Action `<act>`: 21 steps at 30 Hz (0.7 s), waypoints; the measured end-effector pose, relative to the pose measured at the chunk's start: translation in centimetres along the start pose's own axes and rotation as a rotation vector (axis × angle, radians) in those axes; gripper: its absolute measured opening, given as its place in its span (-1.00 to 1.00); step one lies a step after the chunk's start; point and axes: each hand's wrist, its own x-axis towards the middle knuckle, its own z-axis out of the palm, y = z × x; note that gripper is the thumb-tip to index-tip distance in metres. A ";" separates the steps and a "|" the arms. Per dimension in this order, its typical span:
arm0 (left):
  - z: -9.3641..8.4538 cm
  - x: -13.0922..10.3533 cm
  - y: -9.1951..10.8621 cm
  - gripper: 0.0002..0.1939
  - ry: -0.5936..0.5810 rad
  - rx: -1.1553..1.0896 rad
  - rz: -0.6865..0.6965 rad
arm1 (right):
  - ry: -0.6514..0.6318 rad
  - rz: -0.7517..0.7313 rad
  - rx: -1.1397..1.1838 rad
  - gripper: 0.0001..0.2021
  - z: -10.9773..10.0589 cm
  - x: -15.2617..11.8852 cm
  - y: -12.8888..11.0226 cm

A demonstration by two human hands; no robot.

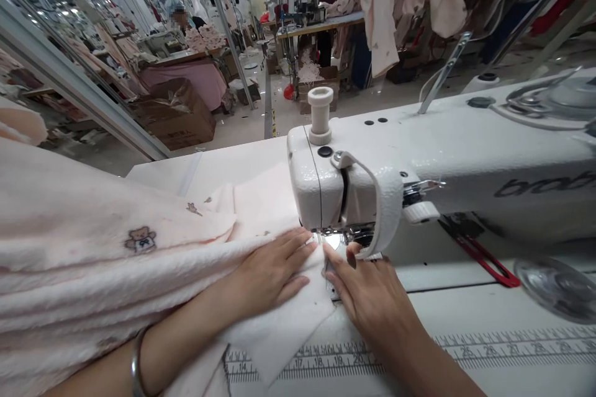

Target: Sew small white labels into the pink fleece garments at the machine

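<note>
Pale pink fleece fabric (186,273) with small bear prints is heaped on the left and runs under the head of a white sewing machine (363,192). My left hand (274,267) lies flat on this fabric, fingers stretched toward the lit needle area. Just right of the needle, my right hand (367,291) has its fingertips at the fabric's edge, thumb and forefinger close together. The machine's front partly covers its other fingers. Whether it pinches the cloth or only presses on it, I cannot make out. The needle itself is mostly hidden.
Red-handled thread snips (488,260) lie under the machine arm, near a clear round dish (559,288). A printed ruler scale (335,360) runs along the table front. Beyond stand a cardboard box (179,115), other sewing tables, hanging pink garments (379,12) and a seated person (184,18).
</note>
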 end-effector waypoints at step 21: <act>-1.5 -3.2 0.7 -0.45 0.139 0.038 -0.108 | -0.038 -0.081 0.064 -0.59 -1.5 -1.4 -2.5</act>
